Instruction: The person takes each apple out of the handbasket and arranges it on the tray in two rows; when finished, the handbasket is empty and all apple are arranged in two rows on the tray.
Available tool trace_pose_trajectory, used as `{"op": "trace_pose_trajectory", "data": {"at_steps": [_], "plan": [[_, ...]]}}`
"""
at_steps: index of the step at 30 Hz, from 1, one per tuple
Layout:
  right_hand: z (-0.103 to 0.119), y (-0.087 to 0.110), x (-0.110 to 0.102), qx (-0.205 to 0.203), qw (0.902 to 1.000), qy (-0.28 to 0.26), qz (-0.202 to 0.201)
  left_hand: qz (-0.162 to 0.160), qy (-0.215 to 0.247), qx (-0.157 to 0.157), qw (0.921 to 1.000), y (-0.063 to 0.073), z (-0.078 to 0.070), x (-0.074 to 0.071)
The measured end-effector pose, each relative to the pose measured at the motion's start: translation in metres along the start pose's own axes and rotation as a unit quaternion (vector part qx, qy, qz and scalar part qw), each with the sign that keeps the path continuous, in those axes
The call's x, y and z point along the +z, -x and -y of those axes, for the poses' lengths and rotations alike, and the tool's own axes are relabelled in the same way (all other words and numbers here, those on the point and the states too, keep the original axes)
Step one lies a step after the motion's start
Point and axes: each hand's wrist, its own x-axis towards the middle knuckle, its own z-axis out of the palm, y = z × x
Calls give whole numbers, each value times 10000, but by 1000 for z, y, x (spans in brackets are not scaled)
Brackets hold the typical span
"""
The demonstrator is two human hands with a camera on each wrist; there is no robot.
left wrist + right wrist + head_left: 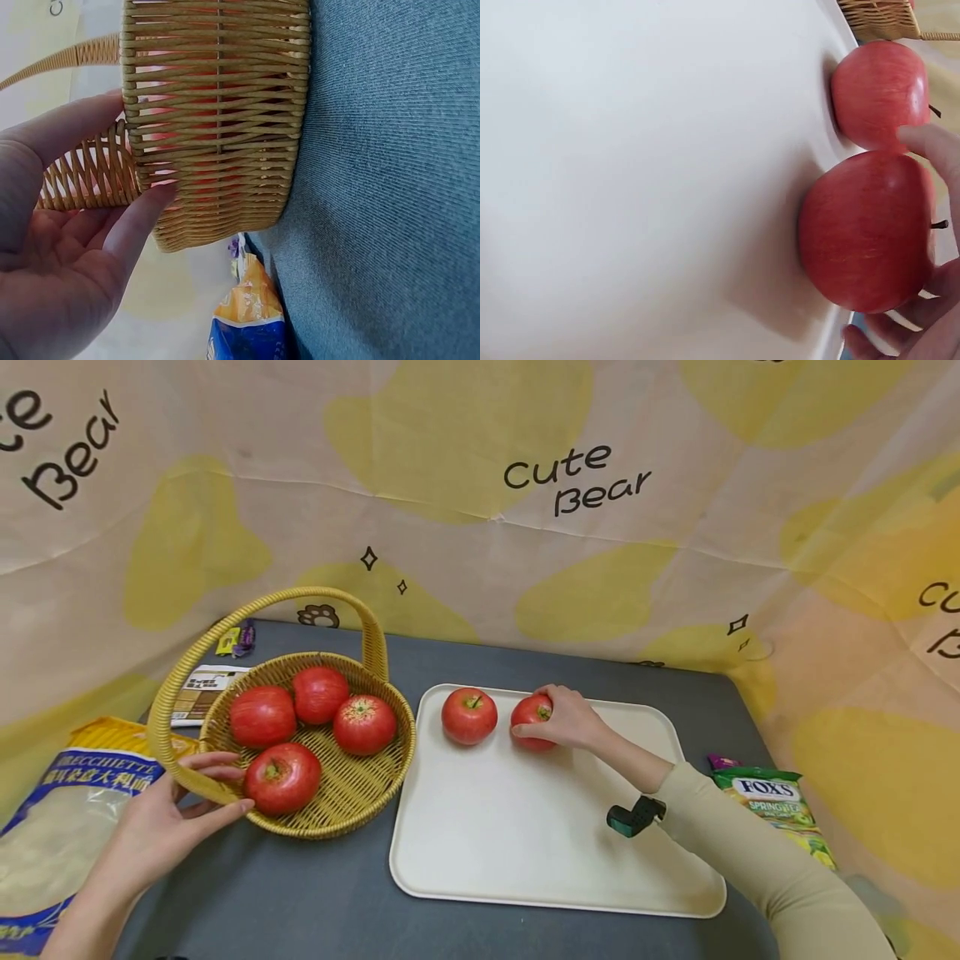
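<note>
My left hand [153,831] holds the near-left side of a yellow wicker basket [341,827], its thumb and fingers around the foot of the handle. The left wrist view shows the woven wall [217,127] close to the fingers. Several red apples [282,778] lie inside. On a cream tray [517,860] to the right, my right hand [568,717] grips a red apple [527,712], thumb on one side and fingers on the other. In the right wrist view this apple [866,232] appears close to the tray surface. Another apple [468,716] sits just left of it.
A pasta bag [75,810] lies left of the basket. Behind it are a flat printed packet [197,697] and small yellow and purple wrappers [238,639]. Right of the tray lie a green Fox's bag [772,802] and a purple wrapper [722,762]. A printed curtain [465,460] surrounds the grey table [315,893].
</note>
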Motion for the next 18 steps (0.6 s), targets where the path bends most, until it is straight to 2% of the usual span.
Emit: {"op": "trace_pose_trajectory", "data": {"at_steps": [3,6,10,13,15,18], "plan": [[5,0,-2,-349,9985,-105,-398,6,-29,6,10000,0,1,0],[16,-1,-6,-874,9921,-342,-827,19,-91,-3,10000,0,0,-1],[44,-2,-6,-1428,9807,-936,-951,37,-136,7,9999,0,-2,-2],[72,-3,0,-1821,9688,-1538,-677,39,-126,12,9999,-1,-2,-2],[91,-5,7,-2109,9593,-1847,-342,32,-124,8,9999,-1,-2,-2],[121,-7,20,-2436,9478,-2036,295,39,-71,23,10000,-1,-1,-1]]}}
